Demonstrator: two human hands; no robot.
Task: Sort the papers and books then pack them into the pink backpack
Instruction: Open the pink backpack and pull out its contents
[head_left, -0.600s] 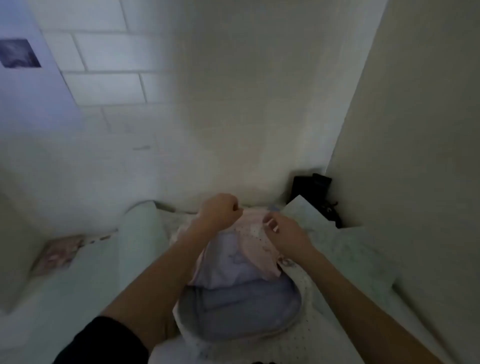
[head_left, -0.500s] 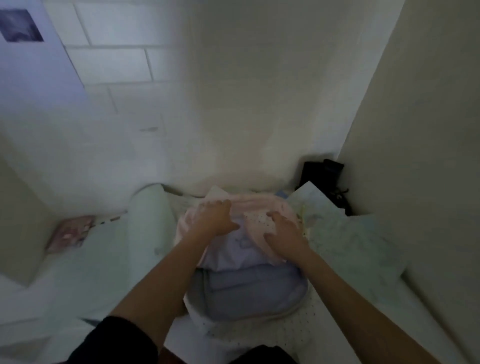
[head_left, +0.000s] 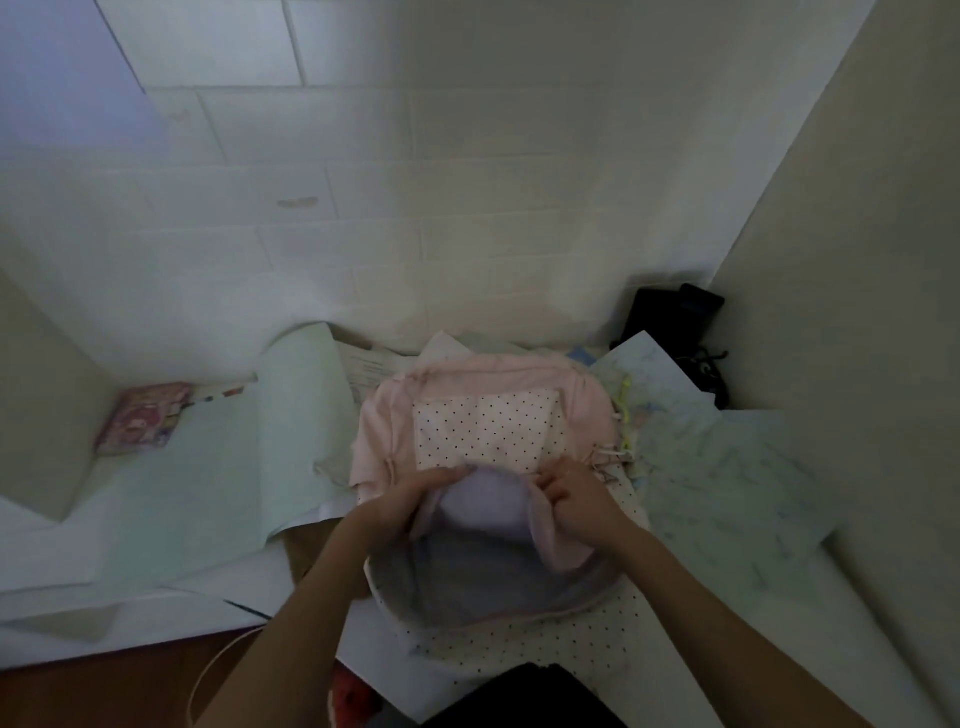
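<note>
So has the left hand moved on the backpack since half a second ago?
Yes. The left hand has come back toward the person, from the pink top of the backpack down to the rim of its opening, opposite the right hand.

No word, number, label or brand can be read anywhere. The small pink book (head_left: 143, 426) near the left edge of the white surface (head_left: 57, 587) has a picture cover, but any lettering on it is too blurred to make out. The sheet (head_left: 366, 366) by the far edge, beside the pink backpack (head_left: 582, 410), carries faint lines of print that cannot be read. The big sheet (head_left: 727, 478) toward the right edge shows only pale blue scribbled marks, no letters.
</note>
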